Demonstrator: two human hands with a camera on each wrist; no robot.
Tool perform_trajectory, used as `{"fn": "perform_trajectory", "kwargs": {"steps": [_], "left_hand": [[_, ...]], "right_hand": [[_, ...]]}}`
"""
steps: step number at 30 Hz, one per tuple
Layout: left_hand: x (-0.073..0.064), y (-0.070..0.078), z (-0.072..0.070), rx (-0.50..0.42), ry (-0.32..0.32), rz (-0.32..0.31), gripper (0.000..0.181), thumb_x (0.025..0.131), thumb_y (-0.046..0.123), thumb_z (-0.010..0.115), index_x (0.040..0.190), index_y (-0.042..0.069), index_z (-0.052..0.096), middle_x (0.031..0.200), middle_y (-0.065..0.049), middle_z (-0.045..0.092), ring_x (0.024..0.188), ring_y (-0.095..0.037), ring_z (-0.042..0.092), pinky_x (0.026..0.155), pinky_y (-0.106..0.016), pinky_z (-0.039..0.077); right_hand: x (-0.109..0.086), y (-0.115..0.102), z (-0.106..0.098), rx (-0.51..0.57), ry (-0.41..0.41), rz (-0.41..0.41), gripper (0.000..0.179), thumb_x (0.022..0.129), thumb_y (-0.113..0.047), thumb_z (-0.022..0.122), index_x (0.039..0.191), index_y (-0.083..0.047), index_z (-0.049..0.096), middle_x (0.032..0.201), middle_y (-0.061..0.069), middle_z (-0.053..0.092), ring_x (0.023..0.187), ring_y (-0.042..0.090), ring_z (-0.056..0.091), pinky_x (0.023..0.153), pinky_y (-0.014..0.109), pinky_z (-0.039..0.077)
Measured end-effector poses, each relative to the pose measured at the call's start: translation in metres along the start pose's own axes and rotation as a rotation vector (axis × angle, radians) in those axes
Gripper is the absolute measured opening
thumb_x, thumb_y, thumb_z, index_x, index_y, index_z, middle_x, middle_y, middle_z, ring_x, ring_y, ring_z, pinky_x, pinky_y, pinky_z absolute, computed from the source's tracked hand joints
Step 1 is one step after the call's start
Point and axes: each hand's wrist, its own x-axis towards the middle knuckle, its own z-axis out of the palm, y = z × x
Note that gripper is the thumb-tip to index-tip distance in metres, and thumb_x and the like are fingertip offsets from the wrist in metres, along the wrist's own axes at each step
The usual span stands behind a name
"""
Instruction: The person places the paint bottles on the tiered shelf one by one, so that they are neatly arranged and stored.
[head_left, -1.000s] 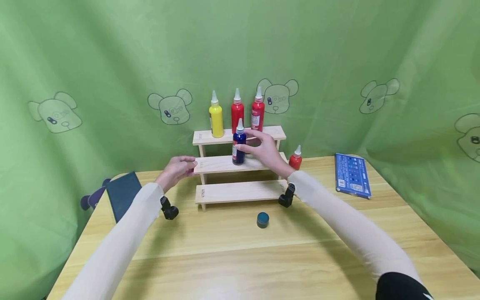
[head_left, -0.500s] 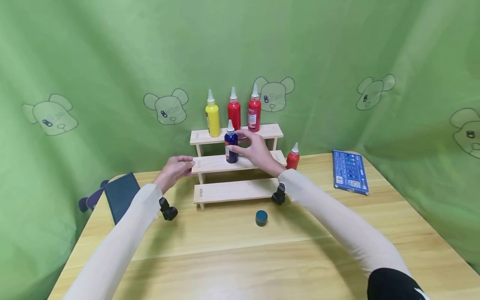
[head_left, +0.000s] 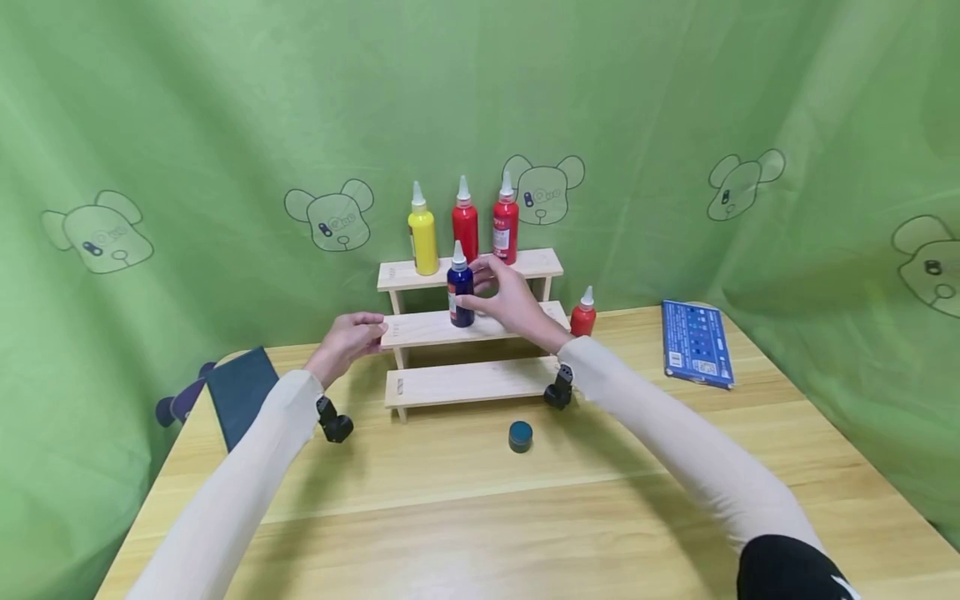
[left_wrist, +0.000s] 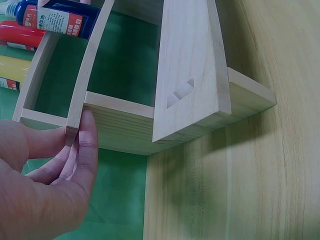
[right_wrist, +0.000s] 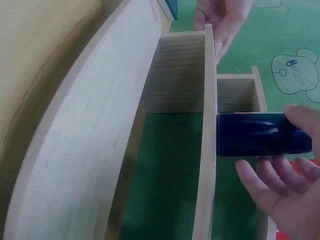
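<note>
A dark blue squeeze bottle of paint [head_left: 461, 292] with a white nozzle stands upright on the middle tier of a three-tier wooden shelf [head_left: 442, 383]. My right hand [head_left: 513, 300] holds it from the right, thumb across its front and fingers curved behind; the right wrist view shows the thumb on the bottle [right_wrist: 260, 134] and some fingertips slightly apart from it. My left hand [head_left: 351, 342] pinches the left end of that middle tier between thumb and fingers, as the left wrist view shows on the board [left_wrist: 82, 95].
Along the top tier stand a yellow bottle [head_left: 423, 242] and two red ones, a nearer red [head_left: 465, 229] and a labelled red [head_left: 505, 229]. Another red bottle [head_left: 582, 319] is right of the shelf. Around lie a teal-lidded jar [head_left: 521, 437], a blue box [head_left: 696, 343] and a dark book [head_left: 242, 392].
My right hand and the blue bottle have shifted a little left along the middle tier, then stayed nearly still. The left hand keeps its pinch on the tier's end. The head view has turned slightly.
</note>
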Motion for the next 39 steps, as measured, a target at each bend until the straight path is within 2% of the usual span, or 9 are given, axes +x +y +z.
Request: {"fn": "perform_trajectory", "kwargs": {"steps": [7,12,19,26,31,36,39], "left_hand": [[0.001,-0.003,-0.002,0.010,-0.002,0.005,0.047,0.105,0.001,0.057,0.149,-0.009,0.046,0.127,-0.018,0.060,0.084,-0.011,0.061,0.082,-0.020,0.061],[-0.001,-0.006,-0.004,0.005,0.000,-0.016,0.048,0.104,0.001,0.057,0.150,-0.007,0.046,0.129,-0.018,0.059,0.086,-0.011,0.061,0.080,-0.018,0.060],[-0.002,-0.007,-0.005,0.016,-0.002,0.000,0.048,0.105,0.002,0.057,0.151,-0.008,0.046,0.128,-0.016,0.058,0.086,-0.011,0.060,0.081,-0.018,0.060],[-0.002,-0.004,-0.003,0.014,0.012,-0.010,0.048,0.105,0.002,0.058,0.150,-0.007,0.048,0.126,-0.015,0.058,0.085,-0.011,0.061,0.080,-0.017,0.060],[0.001,-0.003,-0.002,0.002,0.012,-0.004,0.048,0.105,0.001,0.058,0.151,-0.008,0.046,0.132,-0.020,0.058,0.085,-0.011,0.061,0.080,-0.018,0.061],[0.003,-0.002,0.000,0.003,0.008,0.004,0.048,0.105,0.002,0.057,0.150,-0.008,0.047,0.137,-0.023,0.057,0.086,-0.011,0.062,0.080,-0.017,0.061],[0.003,-0.002,0.000,0.008,0.005,0.011,0.048,0.105,0.001,0.057,0.150,-0.008,0.047,0.138,-0.024,0.057,0.086,-0.011,0.063,0.082,-0.018,0.061]], "right_hand": [[-0.010,0.001,-0.014,0.045,0.022,0.000,0.056,0.091,-0.012,0.082,0.138,-0.002,0.054,0.124,0.017,0.066,0.114,0.033,0.066,0.099,0.043,0.060],[-0.013,0.003,-0.030,0.065,0.035,-0.029,0.057,0.092,-0.009,0.080,0.141,0.002,0.051,0.125,0.019,0.065,0.112,0.033,0.066,0.099,0.041,0.059],[-0.021,0.006,-0.061,0.060,0.114,-0.027,0.053,0.094,-0.008,0.077,0.139,0.004,0.051,0.124,0.023,0.066,0.109,0.031,0.064,0.100,0.038,0.058],[-0.032,0.022,-0.089,0.015,0.185,-0.034,0.048,0.096,-0.013,0.077,0.136,0.004,0.055,0.124,0.023,0.066,0.106,0.024,0.063,0.099,0.031,0.056],[-0.036,0.032,-0.108,-0.011,0.238,-0.020,0.045,0.097,-0.014,0.076,0.134,0.003,0.056,0.124,0.022,0.066,0.104,0.017,0.062,0.098,0.027,0.055],[-0.041,0.046,-0.128,-0.038,0.267,0.006,0.048,0.097,-0.016,0.076,0.135,0.002,0.055,0.126,0.021,0.064,0.108,0.019,0.060,0.100,0.030,0.053],[-0.043,0.058,-0.136,-0.068,0.269,0.018,0.049,0.097,-0.018,0.077,0.136,0.001,0.054,0.127,0.022,0.063,0.108,0.019,0.059,0.097,0.024,0.053]]}}
